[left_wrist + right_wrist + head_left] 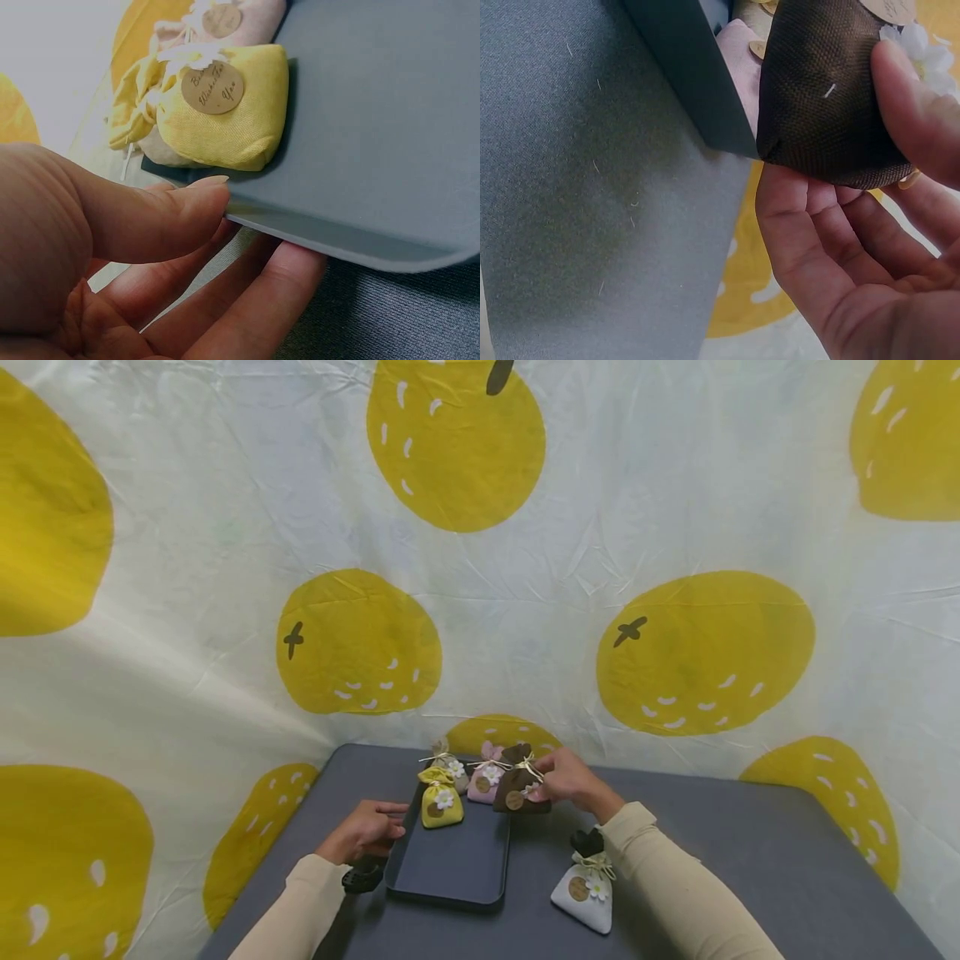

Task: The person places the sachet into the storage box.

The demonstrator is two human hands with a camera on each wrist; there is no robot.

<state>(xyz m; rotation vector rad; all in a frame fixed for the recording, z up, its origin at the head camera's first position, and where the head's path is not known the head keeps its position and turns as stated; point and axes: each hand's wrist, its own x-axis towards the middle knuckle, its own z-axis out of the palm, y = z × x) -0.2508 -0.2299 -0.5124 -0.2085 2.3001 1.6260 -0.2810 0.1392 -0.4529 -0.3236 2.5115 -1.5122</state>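
My right hand grips a dark brown drawstring pouch with a white flower and a round tag, thumb on its front and fingers behind, at the tray's far right corner. My left hand holds the left rim of a dark grey tray, thumb above and fingertips under the edge in the left wrist view. On the tray lie a yellow pouch, a pink pouch and a beige pouch, partly hidden behind the yellow one.
A white pouch lies on the grey table to the right of the tray, near my right forearm. Behind the table hangs a pale cloth printed with yellow fruit.
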